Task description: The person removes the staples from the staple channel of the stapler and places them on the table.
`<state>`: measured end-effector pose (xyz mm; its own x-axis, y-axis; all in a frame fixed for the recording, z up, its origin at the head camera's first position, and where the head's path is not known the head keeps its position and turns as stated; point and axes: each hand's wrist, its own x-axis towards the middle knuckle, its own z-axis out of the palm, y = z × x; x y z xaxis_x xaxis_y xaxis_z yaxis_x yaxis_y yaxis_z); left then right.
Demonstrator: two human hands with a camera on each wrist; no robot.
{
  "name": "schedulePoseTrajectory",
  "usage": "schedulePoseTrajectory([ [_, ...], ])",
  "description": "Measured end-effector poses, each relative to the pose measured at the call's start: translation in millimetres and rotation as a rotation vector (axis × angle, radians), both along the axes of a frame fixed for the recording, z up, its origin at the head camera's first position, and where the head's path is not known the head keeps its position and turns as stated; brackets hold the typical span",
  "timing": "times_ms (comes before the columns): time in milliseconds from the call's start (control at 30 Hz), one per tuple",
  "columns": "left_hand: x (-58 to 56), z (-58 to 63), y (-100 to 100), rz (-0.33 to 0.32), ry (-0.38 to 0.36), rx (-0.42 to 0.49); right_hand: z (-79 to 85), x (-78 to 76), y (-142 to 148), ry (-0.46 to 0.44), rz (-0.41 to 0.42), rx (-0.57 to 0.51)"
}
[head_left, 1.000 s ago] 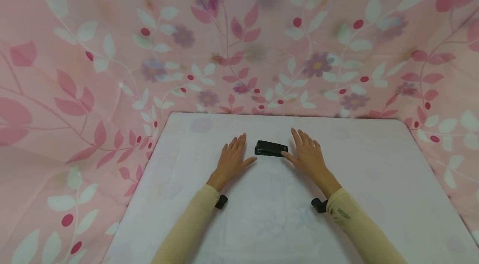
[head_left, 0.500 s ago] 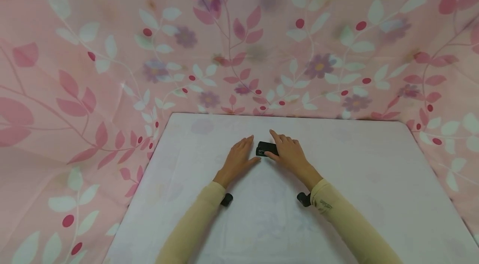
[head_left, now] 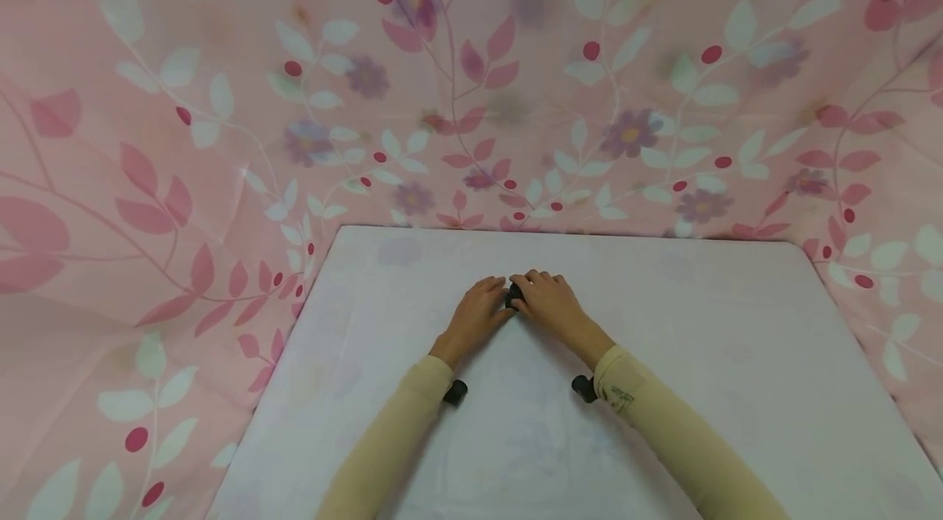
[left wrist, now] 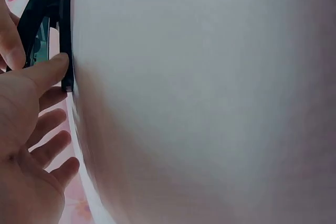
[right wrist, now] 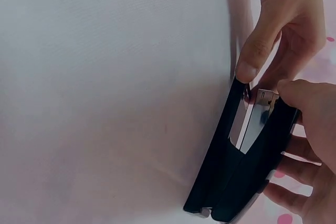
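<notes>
A black stapler (right wrist: pixel 226 177) lies between my two hands, mostly covered by them in the head view. Its top arm and flat base stand apart at the front end, with the metal magazine showing between. My left hand (head_left: pixel 475 315) pinches the front end of the base between thumb (left wrist: pixel 56 66) and forefinger, its other fingers loosely bent. From the other side my right hand (head_left: pixel 551 303) grips the top arm, its thumb (right wrist: pixel 294 92) near the front tip and its fingers along the arm's far side.
A white cloth covers the table (head_left: pixel 516 438). Pink floral curtain (head_left: pixel 457 78) hangs behind the back edge and down both sides. Each wrist wears a small black camera, the left one (head_left: pixel 455 392) and the right one (head_left: pixel 584 389) just above the table.
My right hand has moved left over the stapler and curled round it. My left hand has come slightly right from beside the stapler to pinch its front end.
</notes>
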<state>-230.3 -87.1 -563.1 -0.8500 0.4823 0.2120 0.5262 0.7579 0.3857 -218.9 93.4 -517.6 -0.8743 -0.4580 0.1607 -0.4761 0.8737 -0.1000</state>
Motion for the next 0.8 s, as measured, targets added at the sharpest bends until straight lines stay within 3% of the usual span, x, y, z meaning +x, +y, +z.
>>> schedulePoseTrajectory([
  [800, -1.0, 8.4, 5.0, 0.041, -0.095, -0.057, 10.7, -9.3, -3.8, -0.023, 0.031, 0.094],
])
